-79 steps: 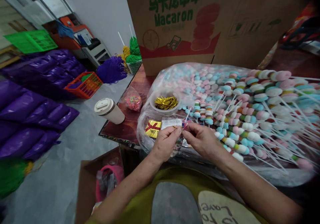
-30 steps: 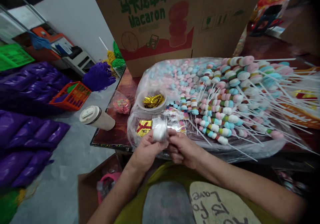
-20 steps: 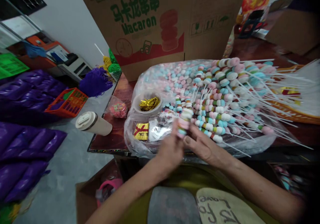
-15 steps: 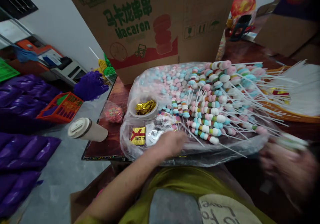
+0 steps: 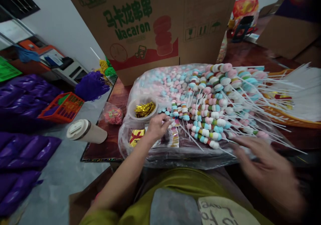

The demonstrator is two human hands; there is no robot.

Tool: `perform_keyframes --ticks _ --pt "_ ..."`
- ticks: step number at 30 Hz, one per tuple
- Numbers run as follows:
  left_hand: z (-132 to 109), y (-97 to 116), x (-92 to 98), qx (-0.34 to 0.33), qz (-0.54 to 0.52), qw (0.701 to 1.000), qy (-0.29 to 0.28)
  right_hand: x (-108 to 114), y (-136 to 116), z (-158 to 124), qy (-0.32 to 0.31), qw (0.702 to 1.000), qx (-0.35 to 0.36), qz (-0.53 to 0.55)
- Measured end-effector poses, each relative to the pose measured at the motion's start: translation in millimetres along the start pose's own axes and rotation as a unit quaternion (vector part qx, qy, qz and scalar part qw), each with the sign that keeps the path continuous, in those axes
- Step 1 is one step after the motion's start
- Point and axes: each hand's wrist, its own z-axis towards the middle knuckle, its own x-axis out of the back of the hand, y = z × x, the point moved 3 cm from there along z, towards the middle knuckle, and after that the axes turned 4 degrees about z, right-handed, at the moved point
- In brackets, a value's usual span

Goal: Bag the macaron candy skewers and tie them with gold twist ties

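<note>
My left hand is over a stack of printed clear plastic bags, its thumb and fingertips pinched together at the upper edge. Whatever lies between those fingertips is too small to make out. Blurred by motion, my right hand reaches in from the right with fingers stretched and apart, holding nothing visible. Its fingertips are close to the sticks of the nearest candy skewers, threaded with pink, white, blue and green pieces. Left of the bags lies a gold twist-tie packet; behind it a white bowl holds gold twist ties.
Loose pastel candies lie in a large clear plastic bag. Behind stands a tall Macaron carton. White sticks fill an orange basket at right. A lidded cup and a small candy bag stand left.
My left hand has moved up and left to the bags' upper edge. My right hand has come inward from the far right, and the blurred pale object it held is no longer visible.
</note>
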Motion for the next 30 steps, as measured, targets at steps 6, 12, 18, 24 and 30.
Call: perform_keyframes --ticks 6,12,18,24,30 --pt "-10.1 -7.0 4.2 0.048 0.017 0.999 -0.011 -114.4 -35.6 65.0 -0.167 0.981 0.093 -0.037" --pt "13.5 -15.6 -24.3 0.088 -0.007 0.996 -0.024 -107.1 -8.9 44.9 -0.147 0.986 0.067 -0.032" --pt "-1.0 -4.6 -8.2 0.04 -0.317 0.947 -0.036 -86.1 -7.7 55.1 -0.117 0.982 -0.064 0.13" --pt "-24.0 13.9 25.3 0.005 -0.479 0.87 -0.117 -114.7 -24.0 45.5 -0.218 0.907 -0.188 0.309" --pt "-40.0 17.4 21.4 0.032 -0.466 0.872 -0.15 -91.4 -35.8 31.8 -0.253 0.928 -0.105 0.252"
